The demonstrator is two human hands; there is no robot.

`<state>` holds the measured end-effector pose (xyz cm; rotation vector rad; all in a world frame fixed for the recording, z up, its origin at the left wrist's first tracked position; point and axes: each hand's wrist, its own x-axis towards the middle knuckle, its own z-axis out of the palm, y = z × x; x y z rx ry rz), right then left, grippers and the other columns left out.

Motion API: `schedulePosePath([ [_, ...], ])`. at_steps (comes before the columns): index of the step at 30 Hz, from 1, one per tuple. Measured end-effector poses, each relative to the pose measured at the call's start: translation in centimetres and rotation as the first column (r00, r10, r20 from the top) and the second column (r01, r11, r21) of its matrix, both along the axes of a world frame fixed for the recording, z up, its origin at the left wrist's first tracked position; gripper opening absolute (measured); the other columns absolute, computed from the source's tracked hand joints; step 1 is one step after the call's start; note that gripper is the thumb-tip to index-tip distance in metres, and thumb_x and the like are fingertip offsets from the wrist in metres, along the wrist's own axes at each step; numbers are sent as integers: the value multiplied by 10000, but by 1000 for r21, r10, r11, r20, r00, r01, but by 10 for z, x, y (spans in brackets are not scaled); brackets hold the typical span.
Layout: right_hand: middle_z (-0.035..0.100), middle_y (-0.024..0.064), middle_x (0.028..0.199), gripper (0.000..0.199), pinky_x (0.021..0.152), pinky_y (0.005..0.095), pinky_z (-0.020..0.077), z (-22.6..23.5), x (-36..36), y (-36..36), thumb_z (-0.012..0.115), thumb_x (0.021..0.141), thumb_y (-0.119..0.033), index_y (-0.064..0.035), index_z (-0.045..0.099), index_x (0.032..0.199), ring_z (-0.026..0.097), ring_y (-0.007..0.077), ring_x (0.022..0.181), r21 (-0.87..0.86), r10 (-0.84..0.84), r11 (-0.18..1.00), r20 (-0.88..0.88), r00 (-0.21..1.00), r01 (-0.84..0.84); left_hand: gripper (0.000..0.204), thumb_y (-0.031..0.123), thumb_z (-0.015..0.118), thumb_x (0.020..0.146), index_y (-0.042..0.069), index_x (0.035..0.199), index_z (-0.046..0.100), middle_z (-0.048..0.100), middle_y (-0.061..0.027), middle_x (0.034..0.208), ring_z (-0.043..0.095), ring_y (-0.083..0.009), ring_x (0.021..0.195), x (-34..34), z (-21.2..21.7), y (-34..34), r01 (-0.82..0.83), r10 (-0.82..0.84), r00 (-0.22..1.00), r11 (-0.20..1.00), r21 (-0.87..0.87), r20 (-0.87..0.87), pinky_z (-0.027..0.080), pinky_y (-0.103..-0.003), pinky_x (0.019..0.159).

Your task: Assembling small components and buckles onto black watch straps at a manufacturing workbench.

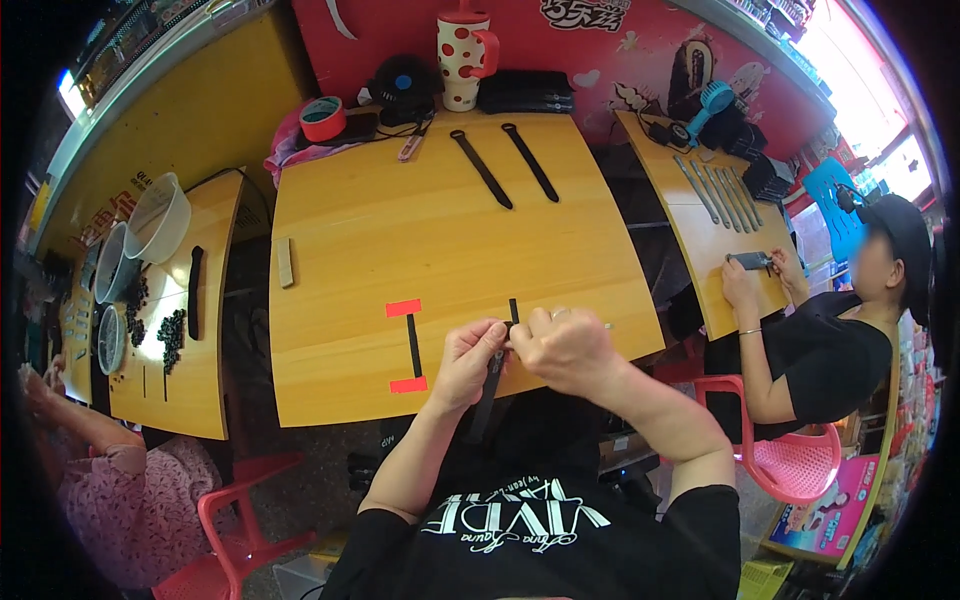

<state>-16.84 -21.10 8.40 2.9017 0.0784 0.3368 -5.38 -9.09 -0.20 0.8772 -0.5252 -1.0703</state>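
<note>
Near the front edge of the table, my left hand (468, 362) is closed, thumb and fingers pinching the upper end of a black strap (486, 398) that hangs down toward my lap. My right hand (565, 348) is curled tight against the left fingertips at that same end. A thin pale tip (608, 326) pokes out past the right fist; the rest of it is hidden. Just beyond the hands a narrow black strip (514, 308) shows on the tabletop. To their left runs a black strip (414, 345) with red tape (404, 308) across its ends.
Farther back lie two black straps (482, 170). A small pale bar (286, 262) is at the left. Along the back stand a red tape roll (322, 120), a black fan (405, 85) and a spotted tumbler (463, 60). Co-workers sit at side tables, one holding a dark piece (750, 261).
</note>
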Motion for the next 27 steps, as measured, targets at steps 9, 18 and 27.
schedulePosePath([
  [9,467,24,533,358,371,296,373,-27,-30,60,602,898,-376,-145,542,632,539,155,465,1,260,966,-14,966,-260,278,258,539,1008,29,889,645,604,-2,727,530,-55,569,21,13,-7,-328,311,878,944,16,-363,448,-216,508],
  [18,545,64,613,419,455,367,429,9,-13,4,707,796,-467,-106,535,669,599,256,555,386,-188,914,140,972,122,309,283,539,1009,5,965,665,625,-9,745,542,-65,604,0,3,-3,-184,181,981,983,-28,-76,452,-211,547],
  [27,575,66,666,410,476,360,437,11,-3,-8,734,764,-452,-97,543,685,617,249,583,241,-83,969,93,992,58,290,242,522,1018,3,912,649,591,10,747,515,-43,627,-5,1,-1,-69,80,981,995,-65,178,422,-198,560],
])
